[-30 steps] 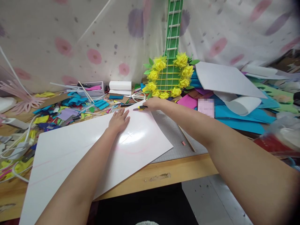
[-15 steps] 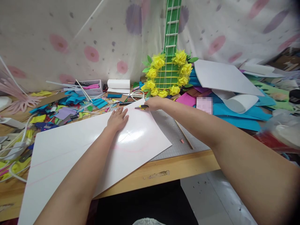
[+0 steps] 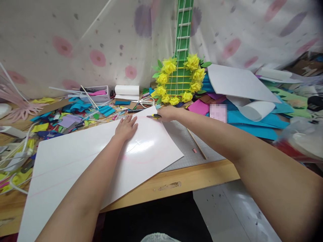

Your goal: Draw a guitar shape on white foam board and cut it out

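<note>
A large white board with faint pink lines lies across the table, its right part over a grey cutting mat. My left hand rests flat on the board with its fingers spread. My right hand grips a yellow and black utility knife at the board's far right. The knife's blade points left and is at the board's surface; whether it has gone in I cannot tell. Faint pink curves and a thin crossed line show on the board near a bright glare.
Scissors lie beyond the board, close to a white paper roll. A green guitar-shaped piece with yellow flowers stands behind my right hand. Colourful scraps cover the left; blue sheets are stacked right. A thin stick lies on the mat.
The knife and my right hand have shifted slightly to the right and nearer to me. My left hand stays flat in nearly the same place. The view has moved slightly.
</note>
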`<state>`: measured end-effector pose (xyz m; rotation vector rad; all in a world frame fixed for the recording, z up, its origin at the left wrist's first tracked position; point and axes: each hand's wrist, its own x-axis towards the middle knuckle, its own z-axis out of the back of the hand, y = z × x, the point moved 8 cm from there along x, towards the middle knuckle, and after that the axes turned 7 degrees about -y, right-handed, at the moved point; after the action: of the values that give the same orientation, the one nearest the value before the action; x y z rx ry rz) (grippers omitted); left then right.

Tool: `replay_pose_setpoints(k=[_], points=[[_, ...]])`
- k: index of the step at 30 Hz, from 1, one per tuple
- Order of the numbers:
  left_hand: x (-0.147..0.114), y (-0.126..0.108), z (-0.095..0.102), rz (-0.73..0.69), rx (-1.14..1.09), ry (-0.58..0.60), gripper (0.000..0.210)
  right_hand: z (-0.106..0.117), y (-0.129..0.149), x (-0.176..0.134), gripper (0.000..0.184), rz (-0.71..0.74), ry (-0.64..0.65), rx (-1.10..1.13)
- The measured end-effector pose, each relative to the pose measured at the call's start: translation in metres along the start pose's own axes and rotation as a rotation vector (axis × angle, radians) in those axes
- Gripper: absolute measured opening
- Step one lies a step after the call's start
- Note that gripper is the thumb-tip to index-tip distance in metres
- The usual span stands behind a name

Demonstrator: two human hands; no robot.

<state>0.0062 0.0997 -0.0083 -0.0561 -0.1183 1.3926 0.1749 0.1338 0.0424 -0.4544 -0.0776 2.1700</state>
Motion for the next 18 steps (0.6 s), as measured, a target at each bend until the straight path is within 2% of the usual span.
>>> replay_pose_setpoints(k=[10, 18], points=[[0.000, -0.002, 0.002, -0.008, 0.025, -0.033, 0.055, -0.008, -0.002, -0.005, 0.033, -0.051, 0.058, 0.087], [-0.002, -0.003, 0.004, -0.001, 0.009, -0.032, 0.055, -0.007, 0.003, -0.024, 0.027, -0.111, 0.122, 0.157]])
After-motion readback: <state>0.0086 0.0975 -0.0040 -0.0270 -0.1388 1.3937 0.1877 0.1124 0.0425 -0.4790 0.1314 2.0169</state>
